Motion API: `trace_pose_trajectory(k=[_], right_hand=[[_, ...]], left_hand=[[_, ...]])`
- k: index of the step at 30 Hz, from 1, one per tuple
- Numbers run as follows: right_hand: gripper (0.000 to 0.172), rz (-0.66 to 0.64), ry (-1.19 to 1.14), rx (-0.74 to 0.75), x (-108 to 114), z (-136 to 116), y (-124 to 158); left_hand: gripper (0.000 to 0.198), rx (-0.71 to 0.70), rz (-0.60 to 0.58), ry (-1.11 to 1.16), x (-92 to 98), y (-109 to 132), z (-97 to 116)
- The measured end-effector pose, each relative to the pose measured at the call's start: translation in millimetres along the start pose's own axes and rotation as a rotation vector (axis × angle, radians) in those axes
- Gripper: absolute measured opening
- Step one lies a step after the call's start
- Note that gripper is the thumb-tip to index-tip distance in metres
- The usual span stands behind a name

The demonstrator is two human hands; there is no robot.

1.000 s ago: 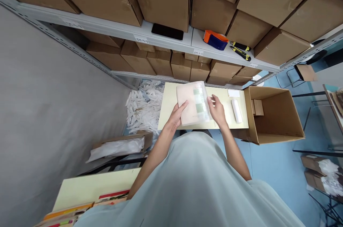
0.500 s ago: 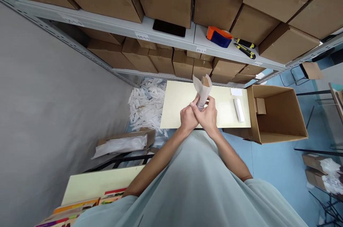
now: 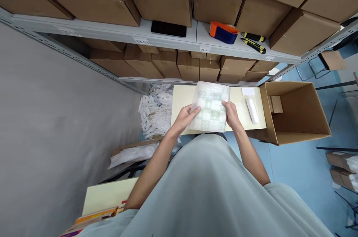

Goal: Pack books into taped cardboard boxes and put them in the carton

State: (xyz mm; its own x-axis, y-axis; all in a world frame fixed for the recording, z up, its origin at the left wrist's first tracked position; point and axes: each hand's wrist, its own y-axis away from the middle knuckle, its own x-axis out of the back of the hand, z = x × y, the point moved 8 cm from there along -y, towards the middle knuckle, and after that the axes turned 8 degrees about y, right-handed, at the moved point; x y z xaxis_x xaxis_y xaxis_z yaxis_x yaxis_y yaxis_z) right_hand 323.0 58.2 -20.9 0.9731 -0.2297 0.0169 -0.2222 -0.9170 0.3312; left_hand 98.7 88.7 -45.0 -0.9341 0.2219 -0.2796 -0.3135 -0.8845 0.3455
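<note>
Between my two hands is a flat, whitish translucent bag [image 3: 210, 106] with a faint green block pattern. It is spread out above the pale cream table [image 3: 180, 97]. My left hand [image 3: 186, 117] grips its left edge, thumb lying on top. The opposite edge is pinched by my right hand [image 3: 231, 114]. I cannot tell what, if anything, is inside the bag. To the right of it on the table lie a white roll-like piece [image 3: 252, 111] and a small white card [image 3: 248, 92].
An open carton [image 3: 303, 117] with small brown boxes [image 3: 276, 104] inside adjoins the table's right end. White paper strips [image 3: 156, 112] are heaped at left. On the shelf ahead are a black phone [image 3: 168, 28], an orange-and-blue tape dispenser [image 3: 223, 32] and yellow-black cutters [image 3: 253, 45].
My hands were together around a narrow, rolled-up whitish wrap with brown showing at its top. Now they are apart, holding the bag flat by its sides. The view has shifted slightly.
</note>
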Motion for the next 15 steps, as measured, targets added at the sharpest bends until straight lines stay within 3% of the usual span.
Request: trace_pose_trajectory(k=[8,15], right_hand=[[0.058,0.018,0.083,0.088,3,1,2],[0.061,0.059,-0.017,0.072,-1,23,-3]], left_hand=[[0.063,-0.138,0.175,0.135,-20.9,19,11],[0.057,-0.232,0.252,0.001,-32.3,30,22]])
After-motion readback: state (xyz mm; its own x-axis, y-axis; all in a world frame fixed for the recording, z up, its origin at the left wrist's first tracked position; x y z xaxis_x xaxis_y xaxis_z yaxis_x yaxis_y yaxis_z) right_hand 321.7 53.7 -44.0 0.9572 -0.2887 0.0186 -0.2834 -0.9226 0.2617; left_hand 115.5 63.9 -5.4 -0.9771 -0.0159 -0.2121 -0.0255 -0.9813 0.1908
